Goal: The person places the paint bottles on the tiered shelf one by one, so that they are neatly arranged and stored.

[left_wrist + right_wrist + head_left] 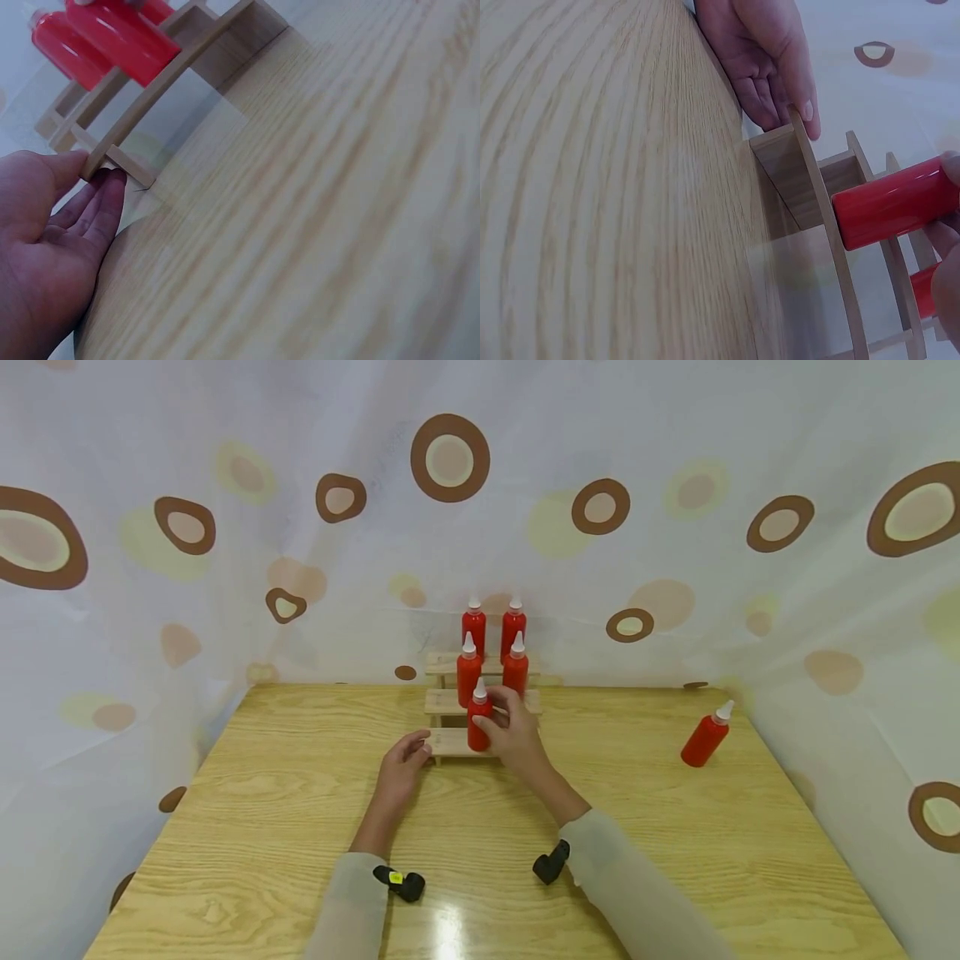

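My right hand (517, 739) grips a red squeeze bottle (477, 732) with a white nozzle, upright at the lowest step of a small tiered wooden rack (448, 742). In the right wrist view the base of this bottle (896, 202) meets the front step's board. My left hand (401, 768) holds the left end of that step. In the left wrist view its thumb (69, 166) is at the board's edge and the fingers curl beneath. Two red bottles stand on the middle step, one of them (468, 681) behind the held bottle. Two more, including one bottle (513, 631), stand on the top step.
Another red bottle (705, 739) with a white nozzle stands apart on the right of the wood-grain table (300, 827), looking tilted in the head view. A patterned white sheet (360, 560) hangs behind the rack and along both sides.
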`<state>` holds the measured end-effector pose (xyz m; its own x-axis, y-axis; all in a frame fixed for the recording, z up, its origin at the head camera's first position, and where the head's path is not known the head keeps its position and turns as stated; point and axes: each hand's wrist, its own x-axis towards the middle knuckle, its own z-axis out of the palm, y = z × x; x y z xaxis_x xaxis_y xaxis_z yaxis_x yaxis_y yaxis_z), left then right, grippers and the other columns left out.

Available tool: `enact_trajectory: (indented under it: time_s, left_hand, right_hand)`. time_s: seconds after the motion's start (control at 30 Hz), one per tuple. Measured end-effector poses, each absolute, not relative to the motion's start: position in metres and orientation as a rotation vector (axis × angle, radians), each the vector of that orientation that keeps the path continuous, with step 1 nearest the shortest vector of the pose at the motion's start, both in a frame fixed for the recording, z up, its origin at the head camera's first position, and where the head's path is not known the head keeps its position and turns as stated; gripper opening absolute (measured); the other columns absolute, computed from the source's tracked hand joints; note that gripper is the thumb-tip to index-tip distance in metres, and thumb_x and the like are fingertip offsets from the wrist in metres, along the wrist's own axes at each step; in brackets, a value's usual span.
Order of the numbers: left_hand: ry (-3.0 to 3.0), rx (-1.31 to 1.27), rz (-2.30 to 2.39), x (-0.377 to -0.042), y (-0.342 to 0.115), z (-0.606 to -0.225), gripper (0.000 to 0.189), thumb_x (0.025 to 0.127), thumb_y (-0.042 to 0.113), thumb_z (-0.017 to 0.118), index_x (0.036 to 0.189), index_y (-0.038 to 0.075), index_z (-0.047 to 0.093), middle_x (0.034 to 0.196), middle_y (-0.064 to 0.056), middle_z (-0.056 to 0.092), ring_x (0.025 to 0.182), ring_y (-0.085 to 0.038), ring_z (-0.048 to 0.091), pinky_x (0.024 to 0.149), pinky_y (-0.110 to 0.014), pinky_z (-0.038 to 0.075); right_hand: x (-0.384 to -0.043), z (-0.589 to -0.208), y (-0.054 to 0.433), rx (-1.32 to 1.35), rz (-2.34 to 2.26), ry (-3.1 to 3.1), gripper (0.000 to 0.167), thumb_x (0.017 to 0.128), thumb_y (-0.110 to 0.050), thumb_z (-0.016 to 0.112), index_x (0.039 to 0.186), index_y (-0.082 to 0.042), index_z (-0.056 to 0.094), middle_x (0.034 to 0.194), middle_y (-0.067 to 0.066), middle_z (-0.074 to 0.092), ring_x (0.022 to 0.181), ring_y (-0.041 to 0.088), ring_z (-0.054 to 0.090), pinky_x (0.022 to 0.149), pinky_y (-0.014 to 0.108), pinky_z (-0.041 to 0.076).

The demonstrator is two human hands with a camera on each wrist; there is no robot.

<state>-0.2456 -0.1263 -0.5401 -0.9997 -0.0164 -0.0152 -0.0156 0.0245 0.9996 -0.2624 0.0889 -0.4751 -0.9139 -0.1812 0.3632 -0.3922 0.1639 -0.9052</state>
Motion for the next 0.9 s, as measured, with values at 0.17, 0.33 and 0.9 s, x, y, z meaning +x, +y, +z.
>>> enact_trajectory:
  time_s: [0.17, 0.33, 0.9]
  left_hand:
    - [-2.266, 0.036, -2.174, -0.245, -0.126, -0.541, 0.034, 0.104, 0.016, 0.057, 0.137, 0.007, 0.06, 0.129, -0.017, 0.057, 0.11, -0.026, 0.062, 0.097, -0.035, 0.056]
    - [-2.266, 0.04, -2.17, -0.246, -0.126, -0.54, 0.033, 0.104, 0.016, 0.057, 0.136, 0.008, 0.061, 0.127, -0.015, 0.058, 0.106, -0.023, 0.064, 0.094, -0.031, 0.056]
    - [-2.263, 0.051, -2.178, -0.247, -0.127, -0.541, 0.034, 0.104, 0.017, 0.058, 0.137, 0.008, 0.061, 0.126, -0.017, 0.059, 0.107, -0.025, 0.064, 0.097, -0.035, 0.055]
  right_hand:
    - [-0.265, -0.476, 0.081, 0.569, 1.878, -2.254, 0.049, 0.096, -0.008, 0.069, 0.139, -0.012, 0.047, 0.14, 0.009, 0.054, 0.129, 0.031, 0.057, 0.109, 0.044, 0.048]
    - [-0.267, -0.477, 0.075, 0.578, 1.881, -2.269, 0.05, 0.096, -0.011, 0.069, 0.14, -0.015, 0.046, 0.142, 0.007, 0.052, 0.131, 0.03, 0.057, 0.109, 0.043, 0.048]
    - [-0.259, -0.468, 0.099, 0.597, 1.629, -2.288, 0.053, 0.097, -0.021, 0.069, 0.143, -0.009, 0.047, 0.138, 0.014, 0.054, 0.129, 0.038, 0.052, 0.111, 0.052, 0.046]
